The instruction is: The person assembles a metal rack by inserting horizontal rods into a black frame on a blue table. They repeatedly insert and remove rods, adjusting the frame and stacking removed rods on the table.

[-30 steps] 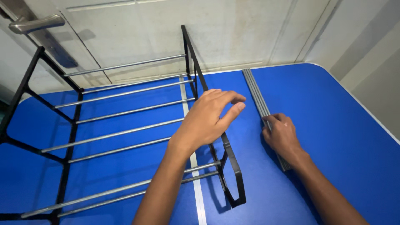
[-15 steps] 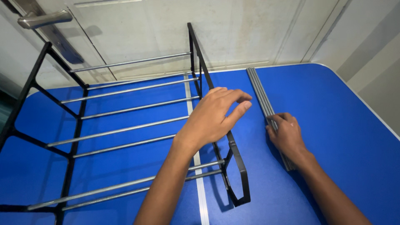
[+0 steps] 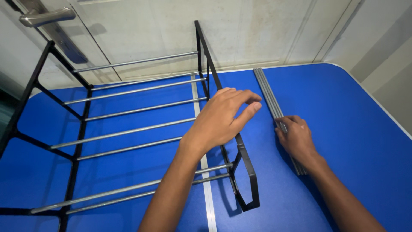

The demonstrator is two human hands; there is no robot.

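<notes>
The left hand [image 3: 223,118] hangs over the black side frame [image 3: 238,165] of the metal rack [image 3: 128,129], which lies on the left half of the blue counter [image 3: 352,141], and its grip is wide with nothing in it. The right hand [image 3: 297,136] rests flat on the bundle of grey rods [image 3: 268,92]. The rods run from the counter's far edge toward the near edge, just right of the rack.

I see a blue table [image 3: 365,141] with a pale seam down its middle. On it lies a black metal rack [image 3: 128,137], and a bundle of grey rods [image 3: 267,88], maybe three, at upper centre-right.
</notes>
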